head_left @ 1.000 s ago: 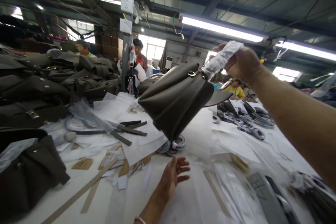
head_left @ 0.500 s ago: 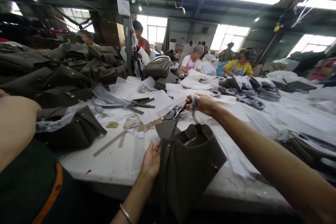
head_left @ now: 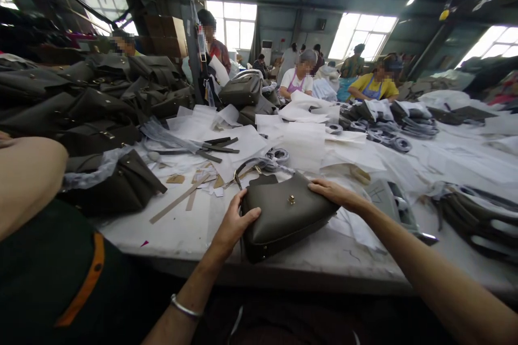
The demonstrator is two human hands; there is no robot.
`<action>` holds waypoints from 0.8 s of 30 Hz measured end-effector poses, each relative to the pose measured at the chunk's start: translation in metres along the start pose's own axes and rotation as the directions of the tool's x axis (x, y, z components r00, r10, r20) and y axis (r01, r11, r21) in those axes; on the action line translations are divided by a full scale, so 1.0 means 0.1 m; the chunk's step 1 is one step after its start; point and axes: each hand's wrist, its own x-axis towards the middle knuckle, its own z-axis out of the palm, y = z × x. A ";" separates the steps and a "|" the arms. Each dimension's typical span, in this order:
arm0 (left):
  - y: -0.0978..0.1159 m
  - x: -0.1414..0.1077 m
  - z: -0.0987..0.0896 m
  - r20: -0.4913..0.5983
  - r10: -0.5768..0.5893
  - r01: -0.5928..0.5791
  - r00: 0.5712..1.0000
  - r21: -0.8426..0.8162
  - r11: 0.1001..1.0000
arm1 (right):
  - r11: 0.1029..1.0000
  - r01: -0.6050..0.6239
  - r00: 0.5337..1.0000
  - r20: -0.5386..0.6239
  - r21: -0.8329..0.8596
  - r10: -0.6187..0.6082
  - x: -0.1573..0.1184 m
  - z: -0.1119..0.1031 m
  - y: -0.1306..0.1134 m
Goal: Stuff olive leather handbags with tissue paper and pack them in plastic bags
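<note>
A dark olive handbag (head_left: 283,210) lies on its side at the near edge of the white table, its gold clasp facing up and its base toward me. My left hand (head_left: 242,218) grips the bag's left side, thumb on top. At the upper right corner, my right hand (head_left: 329,192) holds the bag, fingers on its top face and the thumb hidden. The handle (head_left: 246,164), partly wrapped in clear film, lies beyond the bag on the table.
Dark bags (head_left: 81,97) are heaped at the left, beside a person's arm (head_left: 32,183). Paper scraps and strips (head_left: 182,199) lie left of centre. A grey box-like item (head_left: 390,202) and more bags (head_left: 477,221) are at the right. Several people work beyond the table.
The bag has gone from hanging upright by its handle to lying on the table, clasp up. My right hand has let go of the wrapped handle and taken the bag's body; my left now grips its side.
</note>
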 end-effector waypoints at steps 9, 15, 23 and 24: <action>0.41 0.10 0.01 0.301 0.305 -0.428 0.904 0.627 0.651 | 0.987 0.016 0.982 -0.183 -0.162 -0.046 -0.91 0.18 0.07; 0.42 -0.31 0.39 0.690 0.194 -0.713 0.698 0.644 0.278 | 0.735 0.516 0.815 -0.010 -0.440 -0.579 -1.06 0.53 -0.24; -0.05 -0.35 0.49 0.631 0.157 -0.637 0.759 0.771 -0.018 | 0.615 0.523 0.768 0.014 -0.590 -0.640 -0.87 0.95 0.05; -0.11 -0.36 0.47 0.630 0.204 -0.633 0.750 0.772 -0.057 | 0.602 0.520 0.749 -0.014 -0.606 -0.662 -0.86 1.02 0.09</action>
